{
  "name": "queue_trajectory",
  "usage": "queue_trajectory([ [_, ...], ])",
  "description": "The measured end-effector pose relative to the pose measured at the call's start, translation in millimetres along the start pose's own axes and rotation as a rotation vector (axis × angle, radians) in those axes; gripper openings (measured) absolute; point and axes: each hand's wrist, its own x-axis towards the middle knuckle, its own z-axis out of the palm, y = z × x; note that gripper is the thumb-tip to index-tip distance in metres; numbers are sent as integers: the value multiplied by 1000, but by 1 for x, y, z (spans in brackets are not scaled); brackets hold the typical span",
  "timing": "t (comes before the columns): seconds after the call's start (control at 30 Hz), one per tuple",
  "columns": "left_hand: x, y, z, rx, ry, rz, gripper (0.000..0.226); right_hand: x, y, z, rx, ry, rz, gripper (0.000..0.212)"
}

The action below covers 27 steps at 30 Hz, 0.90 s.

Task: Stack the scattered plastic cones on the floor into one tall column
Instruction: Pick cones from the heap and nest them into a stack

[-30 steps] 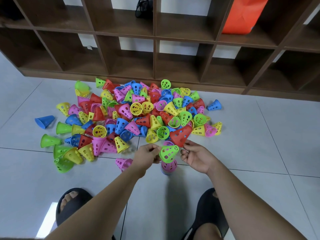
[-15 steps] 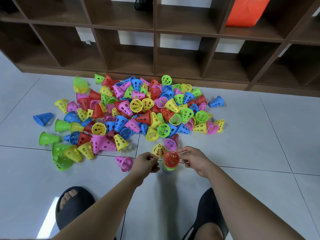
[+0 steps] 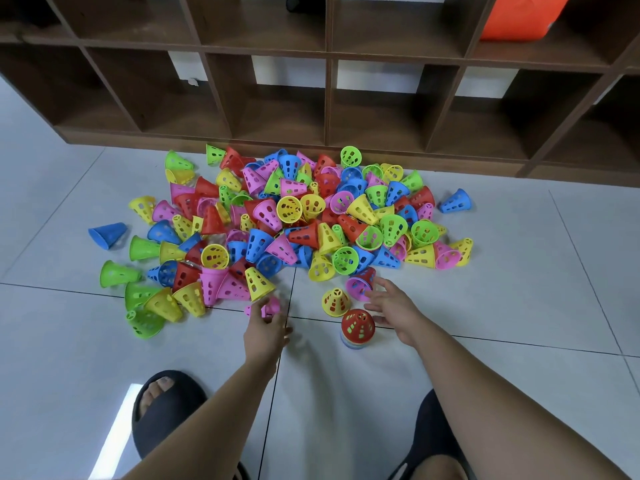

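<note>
A short cone stack (image 3: 357, 332) topped by a red cone stands on the floor between my hands. My right hand (image 3: 393, 308) hovers just right of it with fingers spread, its fingertips close to a pink cone (image 3: 356, 287) lying on its side. A yellow cone (image 3: 335, 301) stands upright just behind the stack. My left hand (image 3: 265, 332) reaches left of the stack toward a small pink cone (image 3: 270, 305). That hand is blurred and its fingertips are at the cone, with no grip visible. The big pile of loose cones (image 3: 294, 220) lies beyond.
A dark wooden cubby shelf (image 3: 325, 98) runs along the back, with an orange object (image 3: 519, 15) in an upper cubby. My two feet in black slippers (image 3: 166, 407) are at the bottom. Stray cones lie at the pile's left (image 3: 107, 233) and right (image 3: 455, 202).
Both hands have let go of the red cone, which now sits on top of the stack. My left hand moved left toward the pink cone. My right hand opened and moved up and right.
</note>
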Motion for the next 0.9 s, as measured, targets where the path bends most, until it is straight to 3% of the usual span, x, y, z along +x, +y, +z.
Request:
queue_trajectory([
  [0.2, 11, -6, -6, 89, 44, -11, 38, 5, 0, 2, 37, 15, 65, 54],
  [0.43, 26, -30, -13, 393, 119, 5, 30, 16, 16, -15, 8, 446, 47, 5],
  [0.57, 11, -18, -12, 420, 161, 52, 17, -2, 10, -18, -145, 600, 18, 4],
  [0.73, 16, -10, -11, 392, 114, 141, 53, -8, 7, -20, -38, 574, -26, 12],
  [0.9, 18, -6, -13, 341, 179, 57, 45, -14, -8, -22, 305, 378, -8, 22],
])
